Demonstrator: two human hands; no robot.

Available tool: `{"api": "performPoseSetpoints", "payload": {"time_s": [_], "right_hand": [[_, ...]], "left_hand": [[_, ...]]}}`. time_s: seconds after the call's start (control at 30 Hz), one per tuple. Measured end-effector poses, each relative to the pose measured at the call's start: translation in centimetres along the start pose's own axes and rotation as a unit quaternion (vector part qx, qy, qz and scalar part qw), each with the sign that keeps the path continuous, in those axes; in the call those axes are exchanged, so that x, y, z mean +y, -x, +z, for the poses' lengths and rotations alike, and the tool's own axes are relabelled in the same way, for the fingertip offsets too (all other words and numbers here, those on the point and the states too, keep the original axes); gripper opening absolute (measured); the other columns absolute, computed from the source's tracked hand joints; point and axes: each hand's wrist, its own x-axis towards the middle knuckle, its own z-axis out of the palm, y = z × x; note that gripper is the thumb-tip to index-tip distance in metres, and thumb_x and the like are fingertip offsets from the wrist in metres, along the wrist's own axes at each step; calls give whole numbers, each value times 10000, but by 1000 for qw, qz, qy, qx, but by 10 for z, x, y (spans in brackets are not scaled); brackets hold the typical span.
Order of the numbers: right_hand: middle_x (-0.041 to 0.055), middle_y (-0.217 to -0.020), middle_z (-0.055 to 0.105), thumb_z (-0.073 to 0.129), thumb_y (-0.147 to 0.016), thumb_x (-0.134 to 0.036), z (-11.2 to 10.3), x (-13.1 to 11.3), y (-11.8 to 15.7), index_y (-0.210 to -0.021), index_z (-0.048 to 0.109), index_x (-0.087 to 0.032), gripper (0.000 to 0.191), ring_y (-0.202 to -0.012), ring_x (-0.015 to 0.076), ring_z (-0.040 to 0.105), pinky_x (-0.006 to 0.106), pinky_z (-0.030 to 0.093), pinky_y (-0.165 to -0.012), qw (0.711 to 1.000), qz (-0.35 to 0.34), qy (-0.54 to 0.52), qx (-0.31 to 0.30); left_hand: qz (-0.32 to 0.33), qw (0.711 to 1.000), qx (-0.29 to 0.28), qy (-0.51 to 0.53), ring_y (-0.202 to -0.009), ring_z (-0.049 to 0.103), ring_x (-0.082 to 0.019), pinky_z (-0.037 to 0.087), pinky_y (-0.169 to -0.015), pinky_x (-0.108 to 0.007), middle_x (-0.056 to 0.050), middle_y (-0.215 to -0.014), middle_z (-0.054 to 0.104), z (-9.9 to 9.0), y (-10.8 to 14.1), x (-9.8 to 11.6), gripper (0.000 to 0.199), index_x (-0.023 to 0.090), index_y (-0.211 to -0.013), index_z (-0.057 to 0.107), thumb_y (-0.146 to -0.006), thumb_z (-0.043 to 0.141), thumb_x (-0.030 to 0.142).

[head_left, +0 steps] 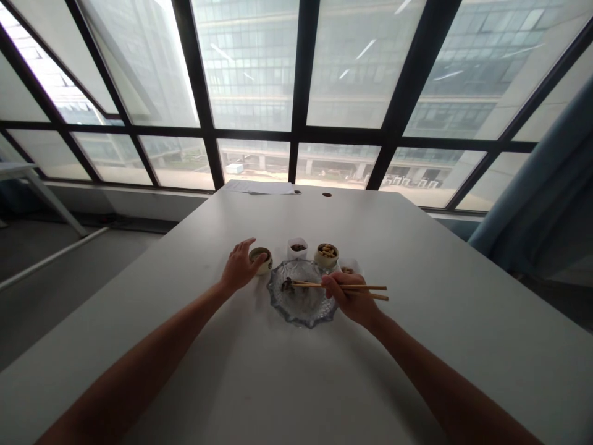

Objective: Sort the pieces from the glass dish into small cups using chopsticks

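Note:
In the head view my right hand (349, 298) is closed around a pair of wooden chopsticks (364, 287). Their tips reach left into a scalloped clear glass bowl (303, 318), touching or close to small dark pieces (287, 284) on its left side. What the pieces are I cannot make out. My left hand (239, 267) is at a small round pot (265, 268), its thumb across the rim and its fingers round the far left side. Little of that pot's inside shows.
Behind the glass bowl stand a white cup (297, 252) with dark pieces and a round pot (326, 261) with yellowish-brown pieces. Another small clear container (354, 267) is partly hidden by my right hand. Papers (259, 187) lie at the white table's far edge, before the windows.

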Motion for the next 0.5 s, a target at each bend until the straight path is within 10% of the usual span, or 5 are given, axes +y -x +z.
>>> {"api": "performPoseSetpoints", "payload": {"time_s": [0.5], "right_hand": [[23, -530, 624, 500, -990, -531, 8, 4, 20, -620, 646, -191, 523, -439, 129, 546, 230, 429, -453, 1000, 22, -10, 17]], "left_hand": [[-69, 995, -40, 66, -1199, 599, -328, 463, -1036, -485, -175, -1281, 629, 10, 17, -4, 733, 161, -1336, 491, -759, 707, 559]]}}
